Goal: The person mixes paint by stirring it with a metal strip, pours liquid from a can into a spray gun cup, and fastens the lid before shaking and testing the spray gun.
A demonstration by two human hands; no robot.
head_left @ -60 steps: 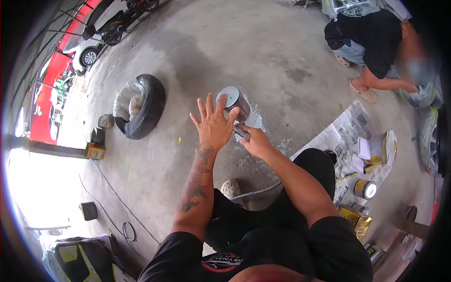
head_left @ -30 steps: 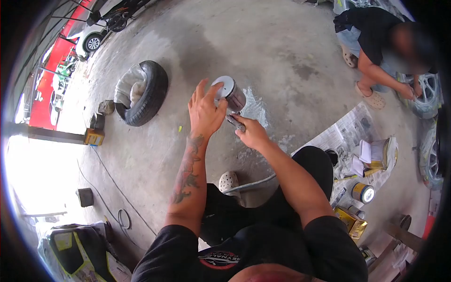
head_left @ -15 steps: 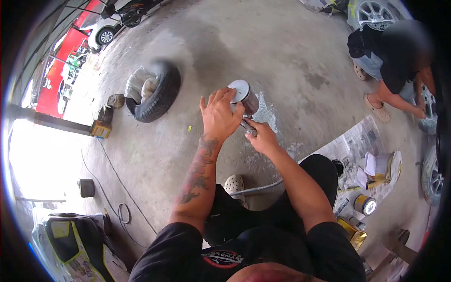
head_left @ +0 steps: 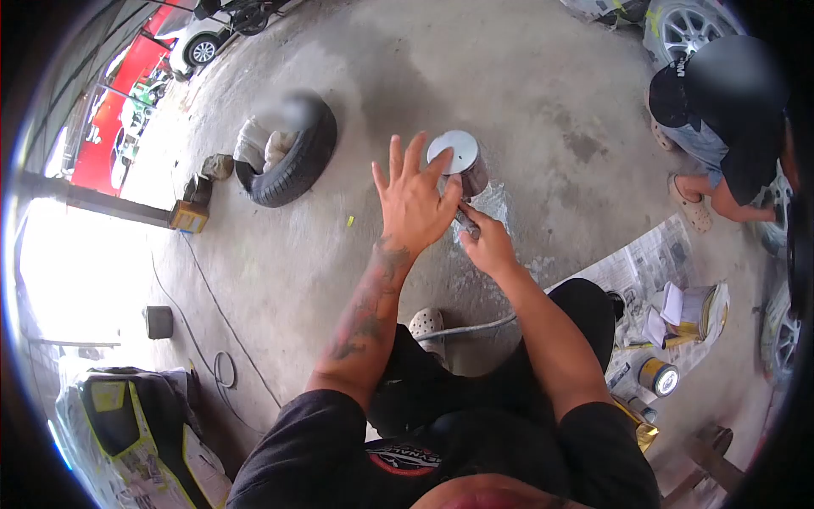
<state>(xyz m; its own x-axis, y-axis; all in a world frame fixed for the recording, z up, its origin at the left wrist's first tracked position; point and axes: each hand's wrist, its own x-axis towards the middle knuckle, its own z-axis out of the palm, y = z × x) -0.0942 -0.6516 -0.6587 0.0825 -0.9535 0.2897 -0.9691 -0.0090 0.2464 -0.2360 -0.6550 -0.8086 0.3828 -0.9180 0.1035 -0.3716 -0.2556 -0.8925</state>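
One left hand (head_left: 415, 202), fingers spread, its forefinger overlapping the pale lid (head_left: 460, 149) of a cup (head_left: 475, 181); contact between them cannot be told. The right hand (head_left: 489, 246) is curled around a spray gun (head_left: 467, 223) just below this cup. Cup and gun appear before the person, against the concrete floor (head_left: 509, 76), well apart from the tire (head_left: 318, 153).

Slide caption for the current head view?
Left hand, open, by a lidded cup; right hand gripping a handle close to it.
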